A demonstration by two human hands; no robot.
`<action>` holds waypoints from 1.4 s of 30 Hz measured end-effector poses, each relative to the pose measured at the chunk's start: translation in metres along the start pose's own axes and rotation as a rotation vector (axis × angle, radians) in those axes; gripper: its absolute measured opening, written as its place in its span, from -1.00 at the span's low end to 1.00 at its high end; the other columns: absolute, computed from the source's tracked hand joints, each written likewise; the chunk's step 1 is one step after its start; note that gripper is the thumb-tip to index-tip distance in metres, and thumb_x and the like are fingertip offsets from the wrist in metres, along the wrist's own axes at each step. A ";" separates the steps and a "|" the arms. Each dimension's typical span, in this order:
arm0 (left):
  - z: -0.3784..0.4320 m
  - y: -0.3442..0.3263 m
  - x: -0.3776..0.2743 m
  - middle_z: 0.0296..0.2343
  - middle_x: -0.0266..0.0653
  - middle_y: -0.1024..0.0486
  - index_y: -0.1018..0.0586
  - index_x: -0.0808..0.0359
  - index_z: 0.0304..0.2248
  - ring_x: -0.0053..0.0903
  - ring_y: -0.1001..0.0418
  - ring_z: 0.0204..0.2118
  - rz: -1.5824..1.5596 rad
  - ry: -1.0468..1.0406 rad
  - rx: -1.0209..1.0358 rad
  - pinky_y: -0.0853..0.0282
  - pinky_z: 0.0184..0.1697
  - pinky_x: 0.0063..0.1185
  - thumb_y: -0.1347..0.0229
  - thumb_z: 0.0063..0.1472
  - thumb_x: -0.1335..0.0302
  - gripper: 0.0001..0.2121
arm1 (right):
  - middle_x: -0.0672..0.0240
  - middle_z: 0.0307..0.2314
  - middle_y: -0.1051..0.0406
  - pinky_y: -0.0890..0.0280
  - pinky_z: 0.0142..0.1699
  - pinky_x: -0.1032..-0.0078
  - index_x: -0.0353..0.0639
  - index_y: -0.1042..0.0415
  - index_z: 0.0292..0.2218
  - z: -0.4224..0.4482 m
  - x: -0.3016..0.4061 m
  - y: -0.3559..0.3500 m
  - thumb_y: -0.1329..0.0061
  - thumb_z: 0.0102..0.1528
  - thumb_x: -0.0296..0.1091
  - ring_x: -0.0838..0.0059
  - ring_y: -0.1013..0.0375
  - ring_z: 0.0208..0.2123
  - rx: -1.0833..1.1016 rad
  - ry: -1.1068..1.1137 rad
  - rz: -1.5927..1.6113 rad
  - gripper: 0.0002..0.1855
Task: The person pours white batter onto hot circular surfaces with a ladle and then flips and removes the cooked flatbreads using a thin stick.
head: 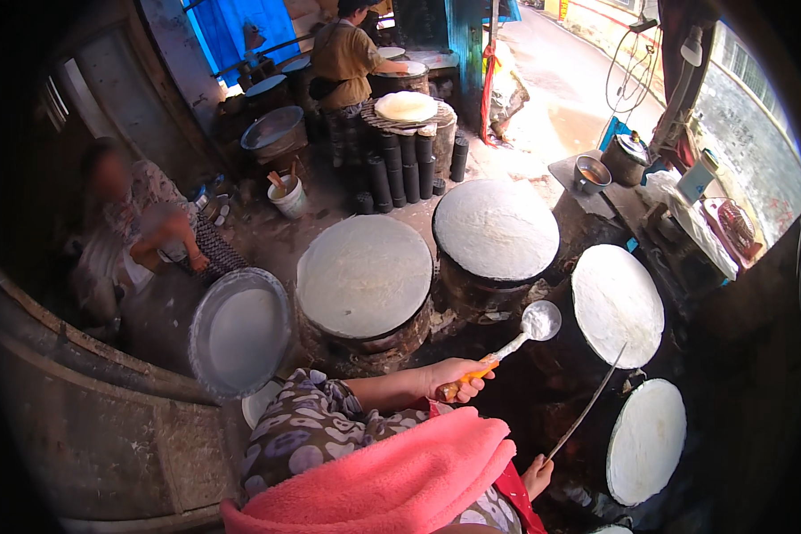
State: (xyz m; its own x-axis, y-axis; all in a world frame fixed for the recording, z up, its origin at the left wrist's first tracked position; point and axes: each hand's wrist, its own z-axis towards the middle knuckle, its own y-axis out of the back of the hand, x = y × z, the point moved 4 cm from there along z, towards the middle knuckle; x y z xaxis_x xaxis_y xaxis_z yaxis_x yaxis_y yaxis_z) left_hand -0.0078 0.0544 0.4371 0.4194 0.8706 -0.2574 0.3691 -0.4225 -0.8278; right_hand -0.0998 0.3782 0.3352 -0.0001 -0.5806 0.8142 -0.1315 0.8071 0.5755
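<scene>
My left hand (464, 380) grips the orange handle of a metal ladle (541, 322), whose bowl is coated with white batter. In my right hand (539, 475) is a long thin stick (584, 410). Its tip meets the lower part of a round white sheet of batter on a griddle (617, 304); whether it lies over or under the edge I cannot tell. Below that stands another white-covered griddle (646, 442). Two larger batter-covered griddles, one at centre (364, 277) and one farther right (497, 230), sit on barrel-shaped stoves. A wide metal basin (247, 327) holds pale liquid.
One person (347, 60) works at griddles at the back; another (147, 220) sits at left. Black cylindrical briquettes (407, 167) stand under a rack with a stack of pale flat sheets (406, 107). A bucket (287, 197) holds utensils. A pot (626, 159) and saucepan (591, 175) stand at right.
</scene>
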 end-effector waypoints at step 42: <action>0.081 -0.013 -0.007 -0.64 -0.44 -0.21 -0.37 0.29 -0.21 -0.79 -0.12 -0.75 0.253 0.510 0.032 -0.08 -0.71 -0.76 0.12 0.32 0.31 -0.79 | 0.11 -0.60 -0.40 -0.24 -0.40 0.21 -0.15 -0.37 -0.36 -0.118 -0.024 0.050 0.13 0.14 0.06 0.05 -0.43 -0.48 -0.406 -0.577 -0.339 -0.60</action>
State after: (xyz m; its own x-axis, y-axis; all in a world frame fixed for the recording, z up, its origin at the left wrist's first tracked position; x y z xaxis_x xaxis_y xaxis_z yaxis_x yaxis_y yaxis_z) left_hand -0.0832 0.0741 0.4097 0.8415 0.5083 -0.1828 0.1836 -0.5874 -0.7882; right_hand 0.0103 0.4448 0.3535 -0.5550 -0.6761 0.4846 0.1568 0.4871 0.8591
